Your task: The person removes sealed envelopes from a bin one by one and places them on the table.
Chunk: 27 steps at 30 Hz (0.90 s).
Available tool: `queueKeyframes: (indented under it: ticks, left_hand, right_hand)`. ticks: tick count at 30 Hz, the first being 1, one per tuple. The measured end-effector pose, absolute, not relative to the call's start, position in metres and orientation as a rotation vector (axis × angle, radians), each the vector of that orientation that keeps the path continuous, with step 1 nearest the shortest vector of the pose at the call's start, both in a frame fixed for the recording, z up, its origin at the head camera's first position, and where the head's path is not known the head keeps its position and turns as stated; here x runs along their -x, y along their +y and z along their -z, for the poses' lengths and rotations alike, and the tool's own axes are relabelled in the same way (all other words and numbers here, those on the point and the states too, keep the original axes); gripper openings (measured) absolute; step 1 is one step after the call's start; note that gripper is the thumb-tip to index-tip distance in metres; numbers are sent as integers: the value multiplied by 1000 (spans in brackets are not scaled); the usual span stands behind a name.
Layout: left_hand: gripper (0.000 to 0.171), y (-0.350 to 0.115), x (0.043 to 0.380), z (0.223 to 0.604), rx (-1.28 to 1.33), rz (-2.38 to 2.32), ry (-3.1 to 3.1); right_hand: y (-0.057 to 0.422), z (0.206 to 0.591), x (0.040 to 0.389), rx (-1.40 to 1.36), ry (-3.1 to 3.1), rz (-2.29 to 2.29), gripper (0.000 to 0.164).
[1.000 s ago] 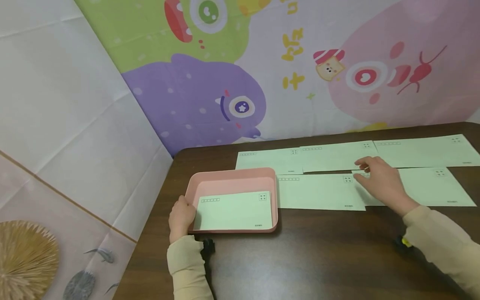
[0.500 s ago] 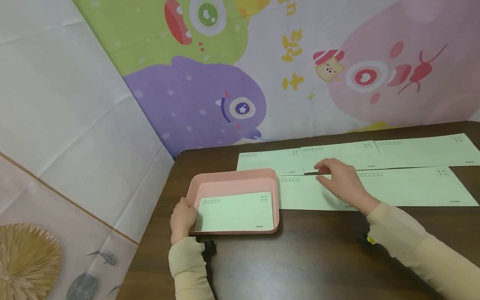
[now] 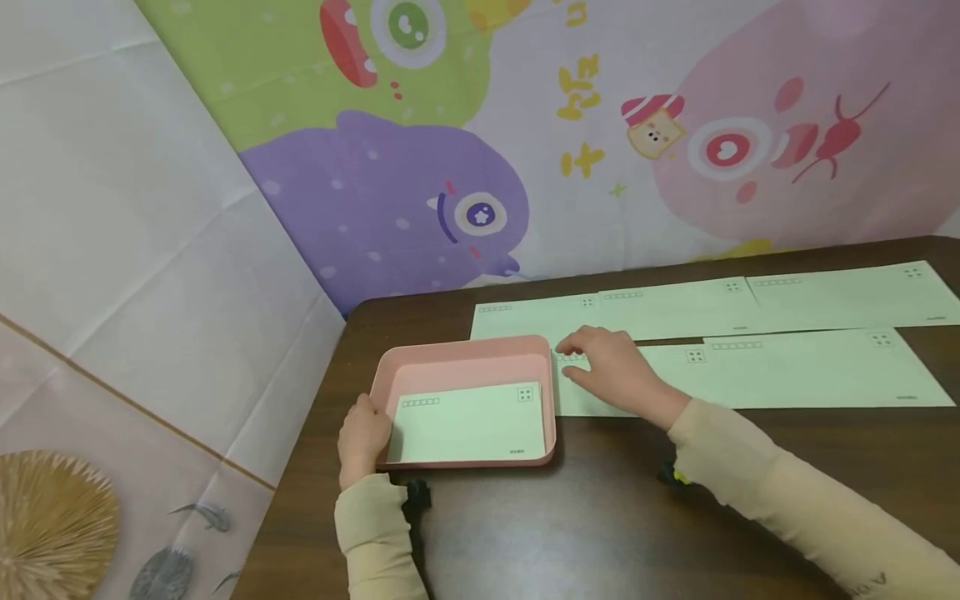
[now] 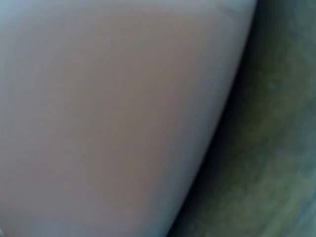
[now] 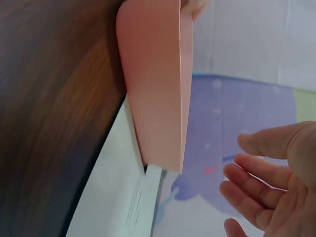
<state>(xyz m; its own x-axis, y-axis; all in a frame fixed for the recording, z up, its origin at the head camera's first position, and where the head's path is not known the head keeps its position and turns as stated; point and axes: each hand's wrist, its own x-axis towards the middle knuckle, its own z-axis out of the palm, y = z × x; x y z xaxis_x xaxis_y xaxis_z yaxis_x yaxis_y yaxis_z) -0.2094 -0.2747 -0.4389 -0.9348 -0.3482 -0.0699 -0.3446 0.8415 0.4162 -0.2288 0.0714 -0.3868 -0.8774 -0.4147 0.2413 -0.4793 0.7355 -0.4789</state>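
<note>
My left hand (image 3: 365, 433) grips the left wall of a shallow pink tray (image 3: 461, 358). Inside the tray, an envelope (image 3: 468, 425) with postcode boxes and a stamp square lies flat; whether more are under it I cannot tell. Just right of the tray, my right hand (image 3: 618, 371) hovers with loosely bent fingers and nothing in them, over the left end of a front-row envelope (image 3: 678, 362). In the right wrist view that hand's fingers (image 5: 254, 185) are spread apart from the tray's side wall (image 5: 150, 89). The left wrist view is mostly a blurred pinkish surface.
Another front-row envelope (image 3: 825, 375) lies to the right. Behind are a left envelope (image 3: 525, 323), a middle one (image 3: 675, 312) and a right one (image 3: 847, 300). The dark wooden table (image 3: 600, 508) meets a cartoon-printed cloth (image 3: 405, 192) at the back.
My right hand has swept left over the front-row envelopes, from the right one to beside the tray, carrying nothing. The left hand and tray have stayed in place.
</note>
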Motion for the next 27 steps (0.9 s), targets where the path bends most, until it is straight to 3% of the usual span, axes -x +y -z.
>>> queueKeyframes:
  ticks: [11,22,27]
  left_hand:
    - [34,-276,210,439,-561,668,-3007]
    - [35,-274,209,437,-572,681,-3005]
    - [34,-274,208,437,-580,675,-2997]
  right_hand:
    - [37,395,233,-930,-2884,-674,44]
    - [15,410,232,-1036,-3087,-237,87]
    - [13,413,231,-1031,-3129,-95,97]
